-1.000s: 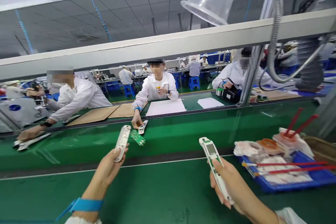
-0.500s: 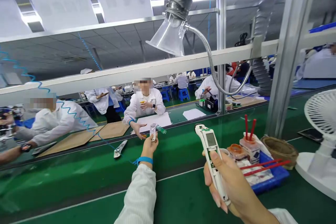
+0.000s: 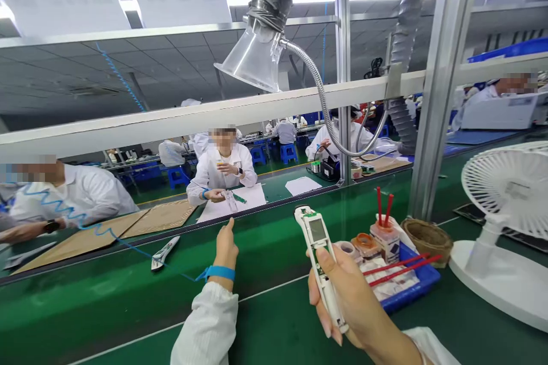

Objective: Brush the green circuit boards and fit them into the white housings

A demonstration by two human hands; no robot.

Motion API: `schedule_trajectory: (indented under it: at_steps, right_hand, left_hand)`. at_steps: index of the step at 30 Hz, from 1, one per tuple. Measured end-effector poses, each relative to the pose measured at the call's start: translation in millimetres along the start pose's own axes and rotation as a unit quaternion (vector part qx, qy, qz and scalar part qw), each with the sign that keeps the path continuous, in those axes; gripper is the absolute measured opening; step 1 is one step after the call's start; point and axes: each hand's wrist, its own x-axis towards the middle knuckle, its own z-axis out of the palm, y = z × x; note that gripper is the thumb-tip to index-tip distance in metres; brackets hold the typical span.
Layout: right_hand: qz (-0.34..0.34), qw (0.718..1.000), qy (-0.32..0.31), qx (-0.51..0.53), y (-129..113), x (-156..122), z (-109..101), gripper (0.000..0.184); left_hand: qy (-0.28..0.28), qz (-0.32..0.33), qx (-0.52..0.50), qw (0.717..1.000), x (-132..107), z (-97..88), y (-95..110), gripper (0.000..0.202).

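My right hand [image 3: 342, 291] is wrapped round a long white handheld device casing [image 3: 317, 251]. It stands tilted, with a small grey screen near its top and green circuit board showing inside. My left hand [image 3: 226, 251] reaches forward over the green belt and holds nothing, its index finger stretched out and a blue wrist strap behind it. Just beyond my fingertips, a co-worker's hand [image 3: 215, 195] holds a pale casing part [image 3: 231, 201] beside a green circuit board [image 3: 240, 198]. Another white casing [image 3: 165, 253] lies on the belt to the left of my left hand.
At the right is a blue tray [image 3: 411, 291] with jars and red sticks, next to a brown round container [image 3: 428, 239] and a white fan [image 3: 509, 199]. A clear fume hood [image 3: 252, 57] hangs above. Metal posts [image 3: 443, 91] rise at the belt, and co-workers sit across it.
My left hand has let go of the pale casing part with the green board; the co-worker across has taken it and drawn it back. My right hand keeps its hold. The view has turned right.
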Motion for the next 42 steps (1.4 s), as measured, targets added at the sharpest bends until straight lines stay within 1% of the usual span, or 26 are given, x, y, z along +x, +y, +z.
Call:
schedule_trajectory:
  at_steps: [2, 3, 4, 5, 6, 7, 8, 9, 10, 12, 14, 15, 18, 20, 24, 28, 31, 32, 33, 36, 37, 39, 40, 42]
  right_hand:
    - [-0.009, 1.0, -0.011, -0.013, 5, 0, 0, 0.041]
    - [-0.013, 1.0, -0.018, -0.019, 8, 1, 0, 0.04]
    - [-0.014, 0.999, -0.027, -0.026, 11, 1, 0, 0.039]
    - [-0.015, 0.999, -0.036, -0.035, 14, 2, 0, 0.038]
    - [-0.016, 0.998, -0.043, -0.047, 17, 2, 1, 0.038]
    - [-0.019, 0.997, -0.049, -0.063, 20, 1, 1, 0.038]
    - [-0.022, 0.995, -0.053, -0.082, 22, 0, 3, 0.038]
    - [-0.025, 0.993, -0.056, -0.102, 24, -1, 4, 0.039]
    - [-0.027, 0.991, -0.058, -0.121, 26, -2, 6, 0.041]
    - [-0.037, 0.985, -0.065, -0.153, 29, -5, 9, 0.044]
    - [-0.057, 0.979, -0.068, -0.182, 31, -7, 11, 0.045]
    - [-0.068, 0.976, -0.068, -0.196, 32, -7, 12, 0.046]
    - [-0.094, 0.967, -0.064, -0.226, 34, -7, 11, 0.044]
    - [-0.1, 0.966, -0.065, -0.229, 34, -7, 11, 0.045]
    - [-0.088, 0.971, -0.068, -0.213, 35, -7, 11, 0.048]
    - [-0.064, 0.977, -0.078, -0.188, 38, -6, 11, 0.05]
    - [-0.054, 0.972, -0.079, -0.214, 37, -5, 9, 0.049]
    - [-0.061, 0.966, -0.074, -0.24, 34, -5, 8, 0.048]
    - [-0.074, 0.956, -0.069, -0.274, 30, -5, 6, 0.046]
    - [-0.14, 0.91, -0.062, -0.386, 14, -7, 1, 0.036]
    - [-0.163, 0.892, -0.065, -0.416, 9, -8, 0, 0.032]
    - [-0.197, 0.865, -0.076, -0.454, 0, -11, -2, 0.026]
    - [-0.208, 0.859, -0.077, -0.462, -2, -13, -2, 0.023]
    - [-0.22, 0.858, -0.062, -0.459, -2, -16, -1, 0.02]
  left_hand:
    - [-0.069, 0.002, -0.013, 0.998, -43, 12.3, 7, 0.035]
    - [-0.117, 0.001, -0.02, 0.993, -66, 17.0, 11, 0.034]
    - [-0.179, 0.0, -0.028, 0.983, -90, 20.3, 14, 0.037]
    - [-0.273, 0.005, -0.046, 0.961, -113, 22.1, 17, 0.044]
    - [-0.325, 0.018, -0.055, 0.944, -135, 22.5, 21, 0.051]
    - [-0.356, 0.035, -0.05, 0.932, -155, 21.8, 24, 0.056]
    - [-0.375, 0.052, -0.039, 0.925, -171, 20.6, 27, 0.06]
    - [-0.375, 0.063, -0.023, 0.924, -185, 19.1, 30, 0.062]
    - [-0.364, 0.069, -0.005, 0.929, -196, 17.7, 33, 0.063]
    - [-0.321, 0.07, 0.024, 0.944, -210, 15.8, 38, 0.061]
    - [-0.28, 0.07, 0.039, 0.956, -218, 15.3, 40, 0.057]
    - [-0.269, 0.072, 0.044, 0.96, -220, 15.3, 40, 0.056]
    - [-0.257, 0.071, 0.062, 0.962, -223, 15.0, 37, 0.058]
    - [-0.251, 0.076, 0.072, 0.962, -223, 14.3, 33, 0.06]
    - [-0.242, 0.086, 0.079, 0.963, -220, 14.3, 28, 0.063]
    - [-0.23, 0.094, 0.1, 0.963, -216, 14.8, 30, 0.061]
    - [-0.246, 0.112, 0.09, 0.959, -212, 11.5, 33, 0.076]
    - [-0.261, 0.119, 0.09, 0.954, -210, 9.3, 34, 0.077]
    - [-0.279, 0.129, 0.098, 0.946, -208, 6.4, 34, 0.072]
    - [-0.33, 0.176, 0.169, 0.912, -203, -3.5, 36, 0.041]
    - [-0.332, 0.197, 0.193, 0.902, -202, -6.5, 36, 0.034]
    - [-0.326, 0.231, 0.224, 0.889, -201, -10.4, 37, 0.029]
    - [-0.323, 0.239, 0.228, 0.887, -202, -11.2, 37, 0.028]
    - [-0.325, 0.244, 0.211, 0.889, -205, -10.6, 38, 0.025]
